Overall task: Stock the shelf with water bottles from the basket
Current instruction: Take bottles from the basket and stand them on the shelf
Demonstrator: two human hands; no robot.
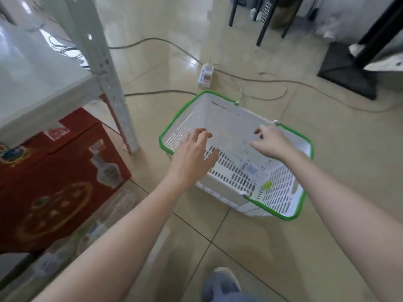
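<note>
Over basket (290,216): left hand (192,156), right hand (272,143) outstretched (fingers loosely spread, holding nothing).

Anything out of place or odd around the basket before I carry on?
Cables trail loose across the floor behind the basket, running to a power strip lying on the tiles. One clear water bottle lies on its side in the basket. Both the left hand and the right hand hover over it, holding nothing.
</note>
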